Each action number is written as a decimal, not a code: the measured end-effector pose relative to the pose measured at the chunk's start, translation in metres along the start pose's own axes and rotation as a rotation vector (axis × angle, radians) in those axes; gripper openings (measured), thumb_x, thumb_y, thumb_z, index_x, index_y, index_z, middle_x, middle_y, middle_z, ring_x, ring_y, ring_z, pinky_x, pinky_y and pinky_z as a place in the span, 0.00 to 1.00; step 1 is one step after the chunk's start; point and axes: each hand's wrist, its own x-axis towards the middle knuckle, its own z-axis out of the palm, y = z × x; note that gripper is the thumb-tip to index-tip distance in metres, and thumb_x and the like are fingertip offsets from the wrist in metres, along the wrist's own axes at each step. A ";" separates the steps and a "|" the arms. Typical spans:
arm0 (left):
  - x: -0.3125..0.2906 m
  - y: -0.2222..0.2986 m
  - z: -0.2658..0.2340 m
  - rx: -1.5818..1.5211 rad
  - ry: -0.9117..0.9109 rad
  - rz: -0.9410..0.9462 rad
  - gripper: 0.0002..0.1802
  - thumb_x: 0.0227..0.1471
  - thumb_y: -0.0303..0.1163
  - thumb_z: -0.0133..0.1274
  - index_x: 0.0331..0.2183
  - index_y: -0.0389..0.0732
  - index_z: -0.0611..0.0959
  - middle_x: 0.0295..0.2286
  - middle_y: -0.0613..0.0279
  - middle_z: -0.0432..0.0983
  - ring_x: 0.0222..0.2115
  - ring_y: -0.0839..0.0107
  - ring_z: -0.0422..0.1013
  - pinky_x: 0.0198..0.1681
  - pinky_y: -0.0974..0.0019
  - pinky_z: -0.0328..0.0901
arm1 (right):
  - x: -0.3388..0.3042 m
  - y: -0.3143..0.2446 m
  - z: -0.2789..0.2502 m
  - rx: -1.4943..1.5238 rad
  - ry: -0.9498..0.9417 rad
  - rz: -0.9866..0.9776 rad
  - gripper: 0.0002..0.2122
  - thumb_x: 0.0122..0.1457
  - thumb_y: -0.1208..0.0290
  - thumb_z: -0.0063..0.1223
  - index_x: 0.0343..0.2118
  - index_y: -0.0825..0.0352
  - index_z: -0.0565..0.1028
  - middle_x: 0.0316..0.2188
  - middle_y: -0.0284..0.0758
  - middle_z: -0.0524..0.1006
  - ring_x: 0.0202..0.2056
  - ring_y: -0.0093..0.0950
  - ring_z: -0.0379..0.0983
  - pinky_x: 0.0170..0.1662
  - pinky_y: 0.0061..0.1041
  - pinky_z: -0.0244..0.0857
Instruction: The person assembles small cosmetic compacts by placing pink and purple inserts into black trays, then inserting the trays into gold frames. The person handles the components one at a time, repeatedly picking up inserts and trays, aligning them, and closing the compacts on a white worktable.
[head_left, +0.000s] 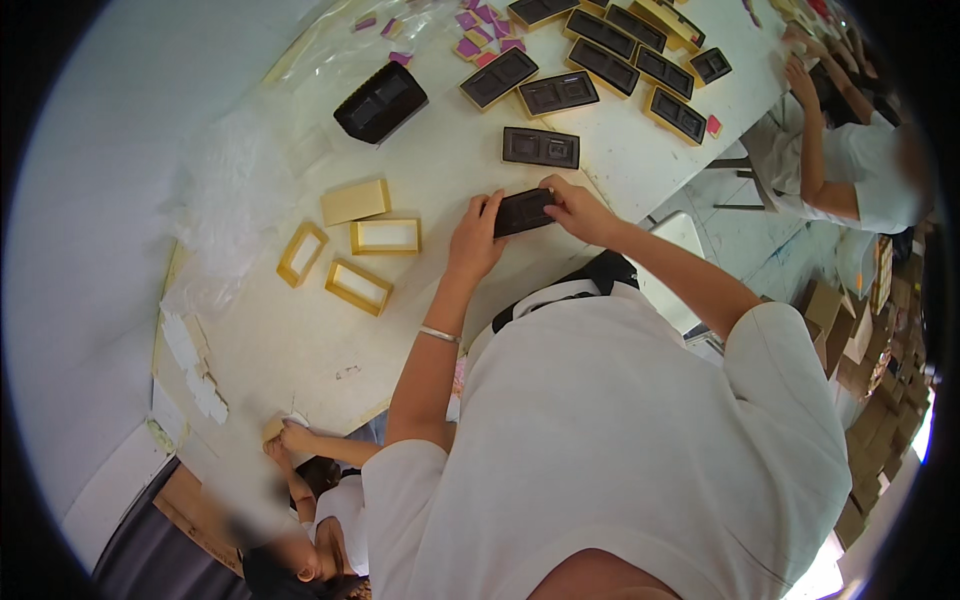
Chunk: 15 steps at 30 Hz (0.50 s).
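Observation:
Between my two hands is a black plastic insert tray [522,214], held just above the near edge of the table. My left hand [474,238] grips its left end, and my right hand [582,212] closes on its right end with the thumb and fingers at the upper corner. Whether a box sits under the tray is hidden. Just beyond lies a gold-edged box with a black two-compartment insert [541,148]. Off to the left rest gold box frames [387,237] and a closed-looking gold box piece [356,202]. A stack of black insert trays [380,102] stands farther back.
Several filled gold boxes [603,66] crowd the far side of the white table [270,350]. Purple pieces [480,35] lie scattered near them. Clear plastic sheeting [230,190] covers the left edge. Co-workers' hands [290,440] show at lower left and upper right. Cardboard boxes [880,420] are piled at right.

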 end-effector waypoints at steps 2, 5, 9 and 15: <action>-0.002 0.001 0.001 -0.004 0.020 -0.028 0.40 0.33 0.24 0.61 0.51 0.46 0.65 0.43 0.55 0.63 0.40 0.53 0.67 0.39 0.58 0.66 | 0.003 -0.003 0.010 -0.022 0.146 -0.042 0.13 0.51 0.79 0.50 0.40 0.67 0.63 0.27 0.46 0.74 0.32 0.46 0.71 0.35 0.38 0.63; -0.007 0.000 0.002 0.002 0.023 -0.032 0.40 0.33 0.24 0.61 0.52 0.46 0.64 0.42 0.55 0.63 0.40 0.53 0.67 0.40 0.58 0.66 | 0.005 0.009 0.023 -0.114 0.232 -0.155 0.12 0.50 0.80 0.49 0.39 0.67 0.64 0.29 0.46 0.74 0.32 0.47 0.71 0.35 0.38 0.63; -0.010 -0.003 0.002 0.029 0.006 -0.010 0.41 0.34 0.24 0.61 0.53 0.46 0.64 0.42 0.55 0.62 0.40 0.54 0.67 0.40 0.58 0.66 | 0.008 0.005 0.024 -0.301 0.201 -0.125 0.09 0.51 0.78 0.49 0.36 0.66 0.66 0.29 0.43 0.73 0.32 0.44 0.71 0.34 0.37 0.64; -0.020 0.006 0.012 0.069 0.030 -0.058 0.44 0.37 0.25 0.60 0.56 0.47 0.60 0.45 0.52 0.60 0.41 0.53 0.66 0.40 0.57 0.66 | 0.003 0.020 0.016 -0.725 0.234 -0.407 0.05 0.48 0.75 0.49 0.29 0.65 0.69 0.27 0.37 0.71 0.31 0.34 0.71 0.31 0.33 0.63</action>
